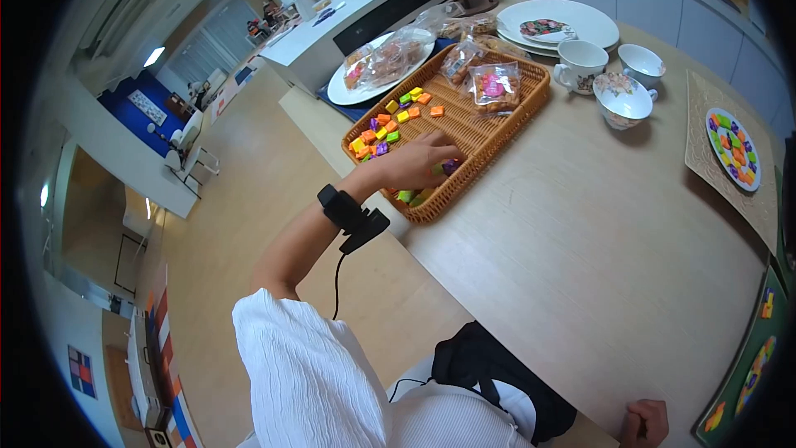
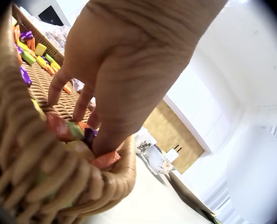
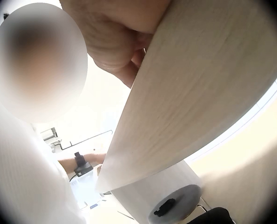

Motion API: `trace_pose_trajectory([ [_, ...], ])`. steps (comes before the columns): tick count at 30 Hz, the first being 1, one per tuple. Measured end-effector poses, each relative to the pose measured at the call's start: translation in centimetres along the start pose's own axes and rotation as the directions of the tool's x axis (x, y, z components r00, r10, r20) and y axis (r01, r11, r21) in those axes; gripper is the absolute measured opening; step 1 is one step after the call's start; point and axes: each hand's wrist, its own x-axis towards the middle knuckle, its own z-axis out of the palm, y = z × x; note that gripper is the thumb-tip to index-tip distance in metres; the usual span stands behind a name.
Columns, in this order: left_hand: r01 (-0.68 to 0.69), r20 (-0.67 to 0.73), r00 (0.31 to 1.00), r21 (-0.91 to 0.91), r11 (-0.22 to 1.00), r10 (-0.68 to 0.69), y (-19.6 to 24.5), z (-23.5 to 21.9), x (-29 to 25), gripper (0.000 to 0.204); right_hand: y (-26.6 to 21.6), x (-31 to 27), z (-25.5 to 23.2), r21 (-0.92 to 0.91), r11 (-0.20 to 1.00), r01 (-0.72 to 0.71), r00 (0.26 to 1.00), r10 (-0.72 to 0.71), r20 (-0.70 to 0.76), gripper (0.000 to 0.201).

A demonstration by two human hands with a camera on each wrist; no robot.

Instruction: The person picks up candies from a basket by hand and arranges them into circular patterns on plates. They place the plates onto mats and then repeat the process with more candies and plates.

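My left hand (image 1: 419, 162) reaches down into the near end of a wicker basket (image 1: 497, 146), fingers spread and bent toward wrapped candies. A purple candy (image 2: 90, 135) shows between thumb and fingertips; I cannot tell whether it is pinched. Under the thumb sits an orange candy (image 2: 106, 160), and a red-orange candy (image 2: 59, 127) lies below the other fingers. More yellow, orange, green and purple candies (image 1: 381, 134) are scattered along the basket's left side. My right hand (image 1: 644, 423) rests at the table's near edge, fingers loosely curled, nothing seen in it.
Bagged snacks (image 1: 495, 87) fill the basket's far end. Behind it stand a plate of bagged food (image 1: 338, 90) and stacked white plates (image 1: 593, 17). Cups (image 1: 623, 101) stand right of the basket. Farther right, a candy-filled plate (image 1: 733, 149) lies on a tan mat (image 1: 701, 178), near a green tray (image 1: 730, 373).
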Motion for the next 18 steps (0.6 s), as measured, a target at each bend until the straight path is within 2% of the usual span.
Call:
trace_pose_trajectory([
  [4,0.236,0.102,0.968,-0.045,0.971,-0.230,1.3,-0.7,-1.1,0.036,0.2,-0.5,-0.1,0.002,0.998,-0.059,0.998,0.059,0.019,0.010],
  [5,0.295,0.125,0.951,-0.101,0.950,-0.282,1.2,-0.7,-1.2,0.027,0.2,-0.4,-0.1,0.001,1.000,-0.031,1.000,0.031,0.005,0.010],
  [10,0.277,0.086,0.957,-0.007,0.961,-0.276,1.8,-0.2,-0.7,0.021,-0.3,0.0,0.0,-0.024,0.998,0.055,0.997,-0.056,-0.045,0.010],
  [14,0.336,0.091,0.938,-0.005,0.942,-0.334,1.7,-0.3,-1.0,0.020,0.0,-0.5,-0.2,-0.031,0.999,0.012,1.000,-0.012,-0.009,0.010],
  [17,0.343,-0.054,0.937,-0.024,0.939,-0.344,-0.4,0.4,-2.0,0.017,-0.1,-0.5,-0.1,-0.021,1.000,0.001,1.000,-0.001,-0.008,0.010],
  [18,0.377,-0.065,0.923,-0.031,0.926,-0.379,-0.9,0.3,-2.2,0.016,0.0,-0.6,-0.1,-0.021,1.000,-0.005,1.000,0.005,-0.005,0.010],
])
